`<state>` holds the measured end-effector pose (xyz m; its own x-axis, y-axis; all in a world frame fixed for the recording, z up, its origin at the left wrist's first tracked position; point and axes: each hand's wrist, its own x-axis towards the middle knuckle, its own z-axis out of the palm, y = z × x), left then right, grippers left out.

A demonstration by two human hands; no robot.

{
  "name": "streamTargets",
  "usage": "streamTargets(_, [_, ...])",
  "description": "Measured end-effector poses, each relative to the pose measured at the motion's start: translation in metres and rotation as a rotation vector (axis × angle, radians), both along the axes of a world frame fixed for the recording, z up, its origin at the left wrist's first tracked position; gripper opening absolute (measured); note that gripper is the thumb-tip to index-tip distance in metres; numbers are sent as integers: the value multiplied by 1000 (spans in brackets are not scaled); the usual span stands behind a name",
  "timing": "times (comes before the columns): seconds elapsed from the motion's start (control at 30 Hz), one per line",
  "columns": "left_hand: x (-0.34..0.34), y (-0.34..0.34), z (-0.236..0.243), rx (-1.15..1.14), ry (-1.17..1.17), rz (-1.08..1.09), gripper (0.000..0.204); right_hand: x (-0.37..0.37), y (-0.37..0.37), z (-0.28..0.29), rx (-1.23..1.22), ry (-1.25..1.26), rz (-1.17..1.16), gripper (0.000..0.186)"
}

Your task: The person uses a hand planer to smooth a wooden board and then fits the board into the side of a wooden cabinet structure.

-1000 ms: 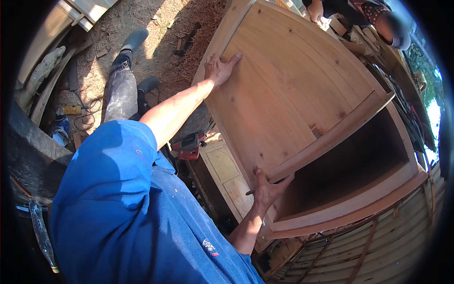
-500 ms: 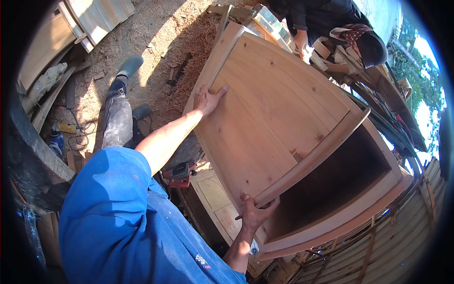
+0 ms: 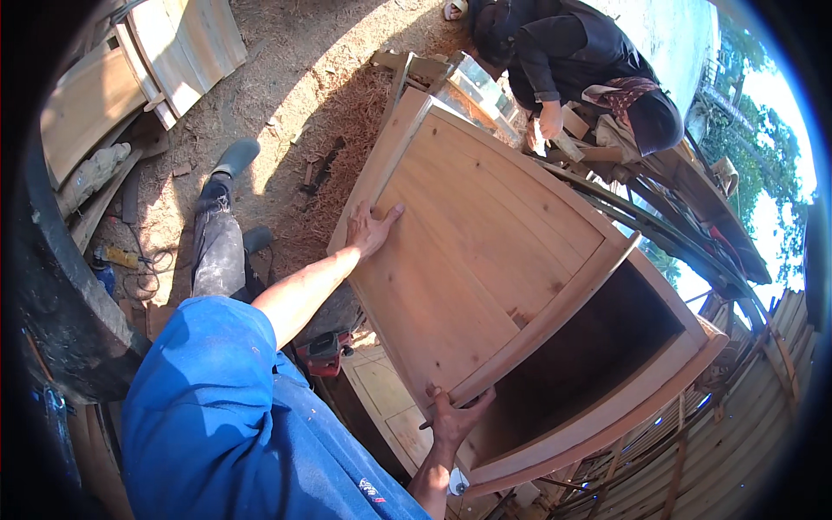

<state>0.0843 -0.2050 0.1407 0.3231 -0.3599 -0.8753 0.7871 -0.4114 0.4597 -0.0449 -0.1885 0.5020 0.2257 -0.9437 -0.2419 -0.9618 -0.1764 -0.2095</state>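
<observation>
The person's left hand [image 3: 371, 234] rests on the left edge of a wooden cabinet [image 3: 451, 260], its thumb spread wide over the pale plank face; the ends of its fingers are hard to make out. The cabinet lies at a slant in the middle of the scene, to the right of the person's blue-clothed body [image 3: 251, 407]. Its right side opens into a dark compartment [image 3: 581, 373], with a raised wooden lip [image 3: 546, 316] between face and opening.

The right hand [image 3: 457, 420] is at the near corner, where the lip begins. Its thumb lies on the face and its forefinger points along the lip, with a wide gap between these 2; the other fingers are partly hidden, so how firmly they close cannot be told. The tip of 1 thin dark stick [image 3: 425, 425] pokes out at the left of this hand.

Left of the cabinet, near the body, a red power tool [image 3: 326, 354] sits just beside a pale panelled board [image 3: 381, 386]. Farther left, a boot [image 3: 236, 158] stands on the ground, with wood shavings [image 3: 347, 186] between it and the cabinet. At the far right, a co-worker in dark clothing [image 3: 576, 52] bends over scrap wood [image 3: 598, 153].
</observation>
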Motion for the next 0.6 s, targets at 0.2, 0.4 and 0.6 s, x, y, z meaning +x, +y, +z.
streamTargets(0.2, [7,-2,8,29,47,12,92,13,0,5,79,-116,-193,83])
streamTargets(0.4, [3,-7,3,55,38,20,91,21,5,3,110,-224,-296,86])
streamTargets(0.6, [5,-7,4,55,19,20,91,14,5,0,14,-169,-191,84])
